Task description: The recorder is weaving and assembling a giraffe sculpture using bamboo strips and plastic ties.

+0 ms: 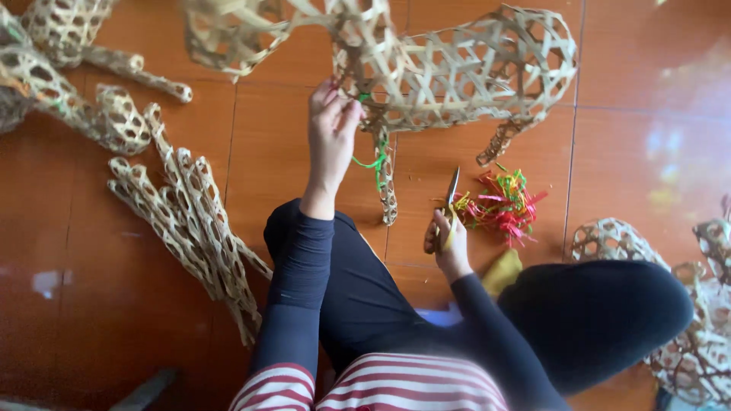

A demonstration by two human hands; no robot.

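While left hand pinches green tie on woven bamboo frame | right hand grips scissors

Tan lattice-woven frame, green tie, red-brown floor.

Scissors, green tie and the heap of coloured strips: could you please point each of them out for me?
scissors (452,192): head view, on the blades above the right hand.
green tie (375,162): head view, on the loose hanging strand.
heap of coloured strips (504,204): head view, on its red middle.
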